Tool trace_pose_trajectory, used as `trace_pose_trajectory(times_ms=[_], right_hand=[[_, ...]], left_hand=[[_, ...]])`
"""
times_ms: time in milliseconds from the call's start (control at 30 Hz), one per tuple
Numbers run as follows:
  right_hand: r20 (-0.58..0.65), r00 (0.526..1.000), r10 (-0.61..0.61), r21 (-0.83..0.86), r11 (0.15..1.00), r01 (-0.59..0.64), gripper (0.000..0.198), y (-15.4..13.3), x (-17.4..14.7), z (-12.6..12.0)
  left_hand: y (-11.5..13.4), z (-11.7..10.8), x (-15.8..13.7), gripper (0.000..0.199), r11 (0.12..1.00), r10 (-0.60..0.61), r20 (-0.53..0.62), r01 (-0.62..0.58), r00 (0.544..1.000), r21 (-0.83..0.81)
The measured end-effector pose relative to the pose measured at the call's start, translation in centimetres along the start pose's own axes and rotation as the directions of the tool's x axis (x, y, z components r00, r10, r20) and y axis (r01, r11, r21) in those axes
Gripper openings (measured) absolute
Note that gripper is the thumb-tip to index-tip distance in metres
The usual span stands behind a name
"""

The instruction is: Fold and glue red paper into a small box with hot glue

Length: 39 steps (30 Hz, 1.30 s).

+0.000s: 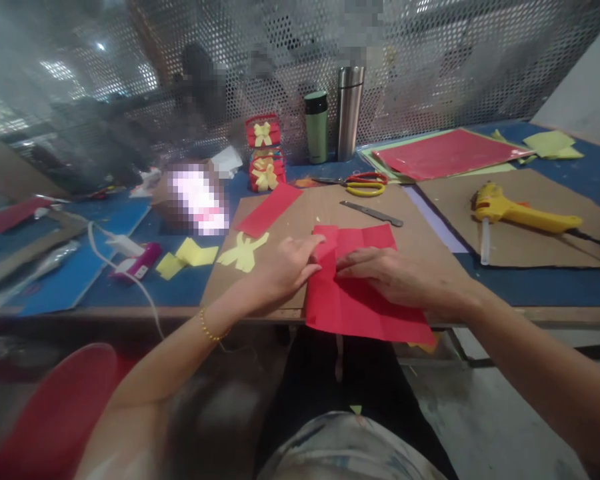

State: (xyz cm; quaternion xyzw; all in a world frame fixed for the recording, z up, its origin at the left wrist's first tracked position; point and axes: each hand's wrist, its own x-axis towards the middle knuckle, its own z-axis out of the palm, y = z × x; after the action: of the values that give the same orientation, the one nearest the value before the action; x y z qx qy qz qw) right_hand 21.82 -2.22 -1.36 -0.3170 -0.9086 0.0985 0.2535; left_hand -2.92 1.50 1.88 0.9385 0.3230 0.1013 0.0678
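Note:
A creased sheet of red paper (370, 303) lies at the front edge of the table, its lower part hanging over. Its left side is folded up into a narrow flap. My left hand (297, 263) pinches that folded side between thumb and fingers. Flat across the sheet, my right hand (385, 270) presses beside the fold with its fingers stretched out. Under the paper is a brown board (285, 293). Close by on the board are a red paper strip (270, 210), a yellow paper bow (244, 252) and a grey craft-knife blade (373, 213).
Scissors (365, 184) lie behind the board. A yellow glue gun (525, 212) rests on cardboard at right. Small red boxes with bows (266, 170), a green tumbler (317, 130) and a steel flask (349, 113) stand at the back. A white cable (125, 272) drops over the left edge.

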Motion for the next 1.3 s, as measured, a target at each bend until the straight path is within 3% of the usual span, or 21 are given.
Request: trace_pose_trajectory(times_ms=[67, 233, 367, 433, 600, 767, 867, 933, 1033, 1133, 1200, 1233, 1300], right_hand=[[-0.061, 0.997, 0.037, -0.001, 0.999, -0.037, 0.049, 0.2, -1.0, -0.4], [-0.203, 0.976, 0.073, -0.081, 0.993, -0.091, 0.045, 0.1, -3.3, -1.5], [-0.338, 0.923, 0.182, -0.108, 0.967, -0.23, 0.037, 0.1, -4.7, -2.6], [-0.387, 0.902, 0.194, -0.111, 0.961, -0.254, 0.034, 0.4, -5.0, -3.0], [-0.434, 0.886, 0.16, -0.17, 0.952, -0.255, 0.031, 0.9, -5.7, -3.3], [-0.384, 0.89, 0.245, -0.17, 0.929, -0.329, 0.029, 0.5, -7.4, -3.2], [-0.449, 0.856, 0.255, -0.204, 0.904, -0.376, 0.027, 0.5, -8.0, -3.8], [-0.54, 0.807, 0.239, -0.235, 0.878, -0.417, 0.027, 0.8, -8.1, -4.9], [-0.665, 0.689, 0.288, -0.271, 0.767, -0.582, 0.027, 2.1, -8.5, -7.1], [-0.696, 0.6, 0.393, -0.404, 0.477, -0.781, 0.027, 4.7, -10.0, -9.1], [-0.654, 0.576, 0.49, -0.49, 0.305, -0.816, 0.025, 6.9, -11.6, -9.5], [-0.633, 0.566, 0.528, -0.515, 0.258, -0.818, 0.022, 8.1, -12.3, -9.5], [-0.584, 0.57, 0.578, -0.538, 0.25, -0.805, 0.012, 10.4, -13.6, -9.2]], left_hand=[[-0.1, 0.5, -0.2, 0.021, 0.998, 0.053, -0.004, -0.053, 0.999, 0.037], [0.0, 1.3, -0.8, 0.03, 0.966, 0.152, -0.021, -0.144, 0.988, 0.216], [0.3, 1.3, -0.3, 0.027, 0.954, 0.2, -0.024, -0.189, 0.979, 0.233], [0.7, 0.9, 0.4, 0.027, 0.96, 0.214, 0.007, -0.212, 0.977, 0.183], [1.7, -0.8, 2.0, 0.035, 0.978, 0.12, 0.174, -0.146, 0.977, 0.147], [-0.6, -1.5, 3.1, 0.054, 0.97, 0.19, 0.247, -0.22, 0.95, 0.101], [-2.5, -1.0, 3.6, 0.045, 0.972, 0.202, 0.302, -0.228, 0.932, 0.051], [-3.2, -0.6, 3.6, 0.055, 0.974, 0.206, 0.281, -0.225, 0.937, 0.036], [-3.3, -0.1, 3.1, 0.062, 0.981, 0.166, 0.253, -0.187, 0.953, 0.059], [-2.7, -0.4, 2.3, 0.066, 0.989, 0.121, 0.237, -0.137, 0.964, 0.052], [-2.3, -0.8, 1.8, 0.07, 0.997, 0.074, 0.216, -0.079, 0.974, 0.013], [-2.2, -1.0, 1.6, 0.069, 0.998, 0.055, 0.204, -0.055, 0.977, -0.005], [-2.0, -1.3, 1.3, 0.057, 0.998, 0.056, 0.18, -0.049, 0.982, -0.043]])
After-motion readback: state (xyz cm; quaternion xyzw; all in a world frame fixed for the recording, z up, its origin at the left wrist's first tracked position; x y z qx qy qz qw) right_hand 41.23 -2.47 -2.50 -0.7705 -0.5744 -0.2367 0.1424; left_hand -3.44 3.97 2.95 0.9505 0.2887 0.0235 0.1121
